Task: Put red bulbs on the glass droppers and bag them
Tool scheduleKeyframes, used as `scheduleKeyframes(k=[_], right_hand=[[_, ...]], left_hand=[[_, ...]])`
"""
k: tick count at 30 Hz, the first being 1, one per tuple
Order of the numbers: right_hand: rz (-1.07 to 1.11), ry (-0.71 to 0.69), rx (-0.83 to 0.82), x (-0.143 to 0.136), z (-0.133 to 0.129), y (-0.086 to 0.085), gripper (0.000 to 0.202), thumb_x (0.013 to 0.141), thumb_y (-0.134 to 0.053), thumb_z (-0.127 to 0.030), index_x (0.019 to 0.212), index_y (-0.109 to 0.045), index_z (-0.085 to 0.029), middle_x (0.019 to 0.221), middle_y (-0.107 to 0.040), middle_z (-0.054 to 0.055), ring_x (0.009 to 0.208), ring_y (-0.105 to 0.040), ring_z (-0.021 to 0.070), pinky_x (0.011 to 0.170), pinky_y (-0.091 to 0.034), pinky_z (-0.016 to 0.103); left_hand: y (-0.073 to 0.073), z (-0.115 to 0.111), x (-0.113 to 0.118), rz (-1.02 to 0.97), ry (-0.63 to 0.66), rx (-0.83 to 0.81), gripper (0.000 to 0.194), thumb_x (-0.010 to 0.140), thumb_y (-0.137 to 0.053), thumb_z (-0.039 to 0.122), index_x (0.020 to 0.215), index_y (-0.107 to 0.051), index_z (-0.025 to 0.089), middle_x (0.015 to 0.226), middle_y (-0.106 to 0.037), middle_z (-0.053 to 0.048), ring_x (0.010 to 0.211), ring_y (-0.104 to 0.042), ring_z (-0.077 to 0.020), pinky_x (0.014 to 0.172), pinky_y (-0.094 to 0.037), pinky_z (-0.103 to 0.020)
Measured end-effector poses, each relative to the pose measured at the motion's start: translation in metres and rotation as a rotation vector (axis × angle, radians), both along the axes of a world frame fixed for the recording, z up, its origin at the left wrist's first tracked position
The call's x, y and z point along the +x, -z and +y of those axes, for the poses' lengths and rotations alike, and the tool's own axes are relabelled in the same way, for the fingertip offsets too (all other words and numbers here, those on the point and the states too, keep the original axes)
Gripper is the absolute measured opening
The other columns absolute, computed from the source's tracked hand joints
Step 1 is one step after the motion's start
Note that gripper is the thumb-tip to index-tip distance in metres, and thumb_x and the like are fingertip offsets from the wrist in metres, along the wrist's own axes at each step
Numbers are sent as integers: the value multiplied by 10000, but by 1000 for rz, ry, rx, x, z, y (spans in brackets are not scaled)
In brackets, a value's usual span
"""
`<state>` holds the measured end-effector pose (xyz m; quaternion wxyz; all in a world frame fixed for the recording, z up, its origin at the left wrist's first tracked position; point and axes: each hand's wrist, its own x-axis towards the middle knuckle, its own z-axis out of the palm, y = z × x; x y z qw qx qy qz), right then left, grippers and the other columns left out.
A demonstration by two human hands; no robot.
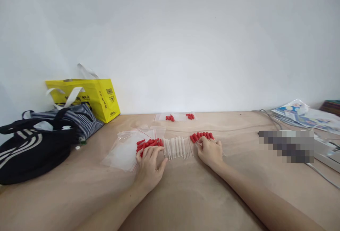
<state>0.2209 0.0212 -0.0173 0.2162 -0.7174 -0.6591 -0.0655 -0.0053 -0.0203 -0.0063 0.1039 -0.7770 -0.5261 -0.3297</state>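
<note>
Red rubber bulbs (145,143) lie heaped at the left of the work area. My left hand (151,165) rests over the near side of this heap, fingers bent and thumb held apart, touching the bulbs. Thin clear tubes (177,148) lie side by side in a row between my hands. To their right is a row of droppers (203,136), clear tubes fitted with red bulbs. My right hand (210,151) is closed with its fingers curled on these droppers. The hand covers most of their tubes, and its fingertips are partly hidden.
Clear zip bags (119,151) lie flat beside the heap. Another bag (159,117) with red bulbs and tubes is near the wall. A yellow bag (107,98), striped bag (79,119) and black bag (39,153) stand left. A power strip (328,158) and printed sheets (294,109) lie right.
</note>
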Motion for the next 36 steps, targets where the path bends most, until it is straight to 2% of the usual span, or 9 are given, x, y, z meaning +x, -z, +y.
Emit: scheduleKeyframes(k=[5,11,16,24,30,36], right_hand=[[11,0,-6,0,3,1,145,770,-437,-251,786,-572,-200,694,-623,27,755,-536,183,688,-205,310],[7,-35,39,0,2,1,156,768,-433,-240,761,-582,-195,738,-634,29,776,-537,180,697,-210,318],[-21,-109,99,-8,-1,-5,203,786,-408,-250,742,-596,-188,807,-639,45,816,-529,183,742,-214,328],[-75,-48,-61,-23,6,-17,244,766,-418,-279,720,-631,-170,794,-641,89,832,-534,220,788,-217,368],[-91,-21,-143,-26,12,-19,260,753,-427,-273,720,-647,-140,792,-643,123,811,-549,228,773,-235,374],[-111,-15,-218,-30,18,-22,231,747,-438,-233,748,-654,-149,811,-642,137,798,-563,234,766,-237,397]], left_hand=[[-3,4,-4,30,-55,0,197,726,-517,249,921,-505,229,970,-591,-38,957,-482,-235,855,-230,-427],[-11,11,-18,119,-163,-49,180,682,-554,302,842,-526,223,940,-578,-55,961,-469,-254,858,-202,-478],[-11,16,-27,169,-166,-31,151,685,-556,336,792,-543,231,932,-566,-57,979,-451,-259,874,-179,-505],[-22,29,-13,230,-179,3,160,737,-480,279,836,-587,215,957,-570,-74,944,-465,-258,888,-172,-514],[-33,48,-19,230,-295,-133,160,709,-473,281,692,-609,199,820,-603,-68,871,-496,-262,839,-231,-524],[-36,52,-20,272,-301,-126,155,682,-475,224,655,-624,191,806,-603,-81,861,-500,-267,832,-244,-526]])
